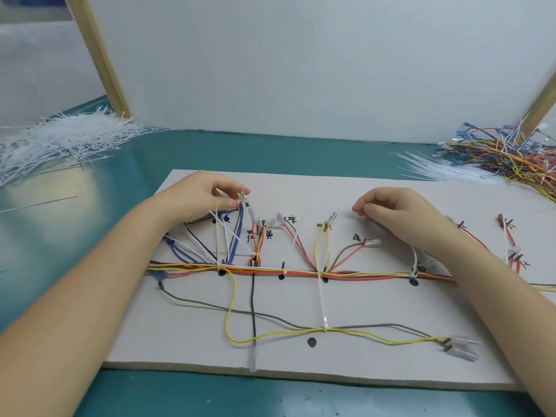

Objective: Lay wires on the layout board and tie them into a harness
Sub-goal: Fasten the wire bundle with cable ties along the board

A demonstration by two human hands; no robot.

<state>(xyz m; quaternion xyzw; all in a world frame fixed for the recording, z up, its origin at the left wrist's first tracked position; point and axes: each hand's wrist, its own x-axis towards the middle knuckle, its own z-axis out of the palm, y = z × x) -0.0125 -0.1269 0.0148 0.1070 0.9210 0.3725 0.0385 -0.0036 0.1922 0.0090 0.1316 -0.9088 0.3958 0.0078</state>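
On the teal worktop (90, 182) lies the layout board (376, 365), its main bundle of wires (301, 271) running across the middle, already cinched with several white ties (322, 296). At the upper left branch, the left hand (207, 191) pinches a terminal (241, 196) on the blue wires (236, 236), while the right hand (391, 209) hovers loosely curled, seemingly empty. That branch probably needs seating, then tying.

Matt grey cardboard layout board (361, 365), glossy teal tabletop (90, 236), translucent plastic ties (60, 139)
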